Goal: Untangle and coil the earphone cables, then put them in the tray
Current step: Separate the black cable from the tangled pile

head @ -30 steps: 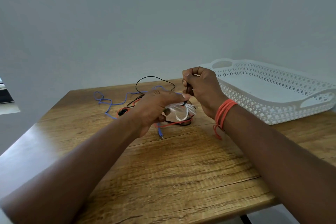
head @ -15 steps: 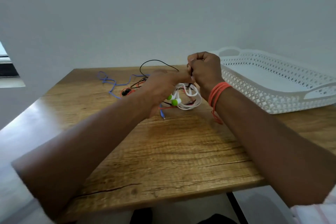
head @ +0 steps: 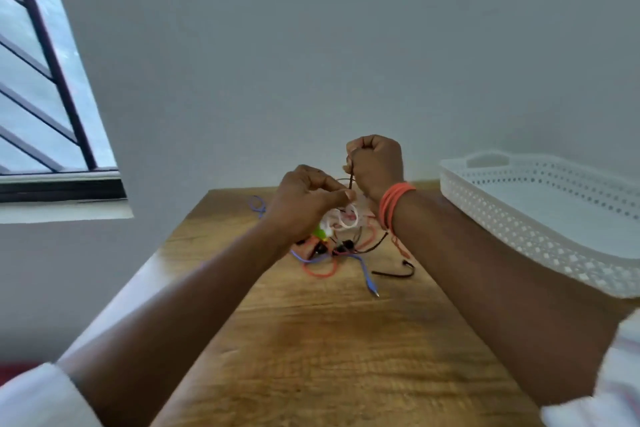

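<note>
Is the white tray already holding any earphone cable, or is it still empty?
Empty, as far as the view shows. The white tray has a bare floor; the cables lie tangled on the table. The tray's right part is out of view.

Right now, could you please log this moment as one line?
right hand pulls black cable | left hand holds tangle | tray empty

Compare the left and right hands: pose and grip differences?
The right hand, wearing orange bands at the wrist, is raised in a fist, gripping a thin black earphone cable that runs down from it. The left hand sits lower, over the tangled white cable loops; its exact hold is hidden. Both work above the wooden table.
</note>
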